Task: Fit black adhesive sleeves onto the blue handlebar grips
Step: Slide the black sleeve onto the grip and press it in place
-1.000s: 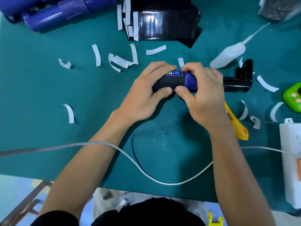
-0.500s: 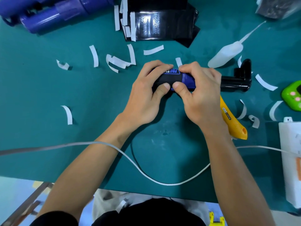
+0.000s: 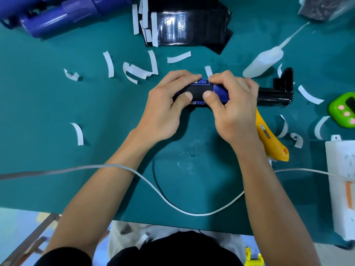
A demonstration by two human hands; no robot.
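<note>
Crosswise, grip between curled fingers

Matt mat, glossy plastics, paper scraps

A smooth, matt finish is seen on the teal table mat. The black adhesive sleeve on the blue handlebar grip appears matt, whereas the stack of black sleeves is glossy and light is reflected from it. The curled white strips look like thin paper. Glossy plastic is shown by the black holder and the spare blue grips. Dull white plastic is seen on the squeeze bottle, and yellow, partly stippled plastic on the knife handle.
</note>
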